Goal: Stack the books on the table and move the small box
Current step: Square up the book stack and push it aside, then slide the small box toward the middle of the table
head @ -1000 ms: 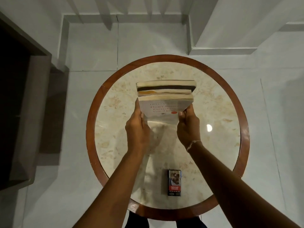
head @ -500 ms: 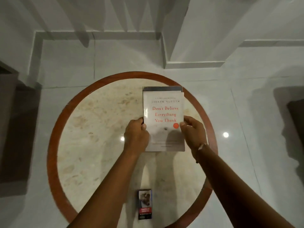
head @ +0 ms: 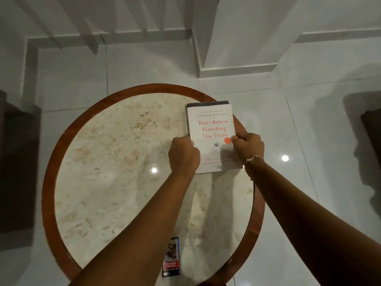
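A stack of books (head: 212, 124) lies flat at the far right of the round table (head: 51, 178), its top cover white with red lettering. A darker book edge shows under it at the far and left sides. My left hand (head: 183, 155) grips the stack's left edge and my right hand (head: 248, 147) grips its right edge. The small box (head: 172, 258), dark with a picture and a red label, lies near the table's front edge, partly hidden by my left forearm.
The table has a marble top and a brown wooden rim, and the stack reaches that rim on the right. Pale floor tiles surround it. A white wall corner (head: 237, 71) stands behind, and dark furniture sits at the left edge (head: 16, 162) and right edge (head: 373, 129).
The stack was held tilted up above the table a second ago and now lies flat under both hands. It sits closer to the right rim in the view, which has also shifted.
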